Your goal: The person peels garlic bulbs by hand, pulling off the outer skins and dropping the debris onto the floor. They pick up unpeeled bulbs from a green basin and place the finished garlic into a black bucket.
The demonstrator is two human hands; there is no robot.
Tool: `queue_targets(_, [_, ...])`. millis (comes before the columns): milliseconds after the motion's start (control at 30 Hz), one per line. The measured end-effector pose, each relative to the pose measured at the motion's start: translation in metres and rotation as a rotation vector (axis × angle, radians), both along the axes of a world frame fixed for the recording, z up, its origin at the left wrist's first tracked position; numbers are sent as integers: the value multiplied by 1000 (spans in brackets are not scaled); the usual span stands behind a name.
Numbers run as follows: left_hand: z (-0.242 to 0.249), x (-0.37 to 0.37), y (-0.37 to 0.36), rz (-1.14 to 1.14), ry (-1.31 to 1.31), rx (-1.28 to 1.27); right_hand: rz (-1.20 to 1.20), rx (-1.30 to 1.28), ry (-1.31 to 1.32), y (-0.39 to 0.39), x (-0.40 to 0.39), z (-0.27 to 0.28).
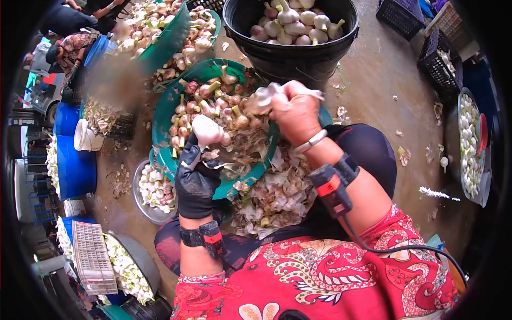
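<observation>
A wet, brown concrete floor [373,80] is covered here and there with scraps, and on it a large, round, black plastic bucket [290,56] is filled with whitish, rounded garlic bulbs [298,24]. Just in front of the bucket, a wide, round, green plastic basin [163,118] is partly filled with purple-tinged, stemmed garlic bulbs [184,118], with brown papery skins gathered toward its near right part. A loose heap of pale, papery garlic skins [277,200] is spread beside the basin, near the person's legs, while a round, silvery metal bowl [143,209] of pale bulbs is placed on the basin's other side. Above the basin, the left hand [198,184], covered by a black glove, is held with its fingers closed around the base of a large, smooth, white garlic bulb [207,129], which is raised over the basin's contents. The bare right hand [298,112] is held higher, its fingers curled and pinching a pale, irregular, blurred piece [262,100]; whether skin or bulb cannot be told.
</observation>
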State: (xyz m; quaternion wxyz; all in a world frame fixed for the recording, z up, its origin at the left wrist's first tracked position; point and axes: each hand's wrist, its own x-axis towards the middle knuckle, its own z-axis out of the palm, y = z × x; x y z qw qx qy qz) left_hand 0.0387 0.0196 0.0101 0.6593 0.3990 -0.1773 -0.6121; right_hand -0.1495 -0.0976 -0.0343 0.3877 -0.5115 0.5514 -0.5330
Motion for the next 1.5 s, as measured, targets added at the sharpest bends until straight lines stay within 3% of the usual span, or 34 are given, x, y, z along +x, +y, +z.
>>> queue_targets(33, [-9, 11, 1, -23, 138, 9, -20, 36, -82, -4, -4, 4])
queue_targets(100, [-15, 28, -6, 53, 151, 96, 126, 75, 103, 8, -6, 4])
queue_targets(167, [7, 30, -37, -85, -89, -108, 608, 111, 487, 24, -6, 7])
queue_targets(233, [66, 9, -72, -170, -137, -326, 993, -32, 718, 41, 0, -11])
queue_targets(300, [89, 17, -101, -376, -29, -462, 1209, 116, 860, 48, 5, -4])
queue_targets(333, [87, 6, -98, -227, -676, -619, 1228, 131, 869, 48, 6, 0])
queue_targets(400, [31, 47, -106, -320, -711, -420, 1232, 145, 878, 41, 3, 10])
queue_targets(433, [-1, 57, -96, -331, -981, -291, 1159, 110, 809, 42, 0, 15])
queue_targets(500, [-96, 84, -64, -326, -970, -33, 1093, 90, 742, 47, -4, 14])
queue_targets(567, [-215, 134, -41, -381, -39, 235, 934, 9, 599, 51, -5, 11])
queue_targets(633, [-229, 105, -42, 27, -71, 741, 936, 60, 676, 50, -2, 21])
queue_targets(667, [-261, 119, -43, 16, -16, 708, 869, 84, 634, 50, 1, 21])
queue_targets(700, [-260, 107, -53, 120, -44, 761, 797, 106, 593, 49, 4, 21])
queue_targets(867, [-314, 110, -84, 159, -90, 638, 817, 178, 520, 41, 14, 15])
queue_targets(967, [-299, 117, -87, 88, -83, 531, 813, 200, 515, 36, 18, 12])
queue_targets(1033, [-253, 117, -85, -57, -5, 454, 668, 69, 444, 40, 25, 1])
queue_targets(1100, [-179, 94, -81, -160, 23, 330, 727, 179, 454, 36, 31, 4])
queue_targets(1167, [-109, 55, -72, -146, 89, 292, 589, 13, 374, 41, 42, -6])
queue_targets(1200, [-93, 43, -63, -159, 23, 225, 673, 103, 357, 41, 44, -2])
queue_targets(1233, [-77, 31, -52, -171, -43, 156, 604, -30, 285, 46, 49, -8])
queue_targets(1300, [-49, 20, -33, -246, -723, 28, 625, -136, 155, 46, 51, -12])
queue_targets(1367, [-28, 14, -19, -151, -558, 43, 593, -198, 69, 54, 49, -3])
queue_targets(1500, [-1, 10, -5, -161, -572, 22, 701, 0, -87, 60, 44, 14])
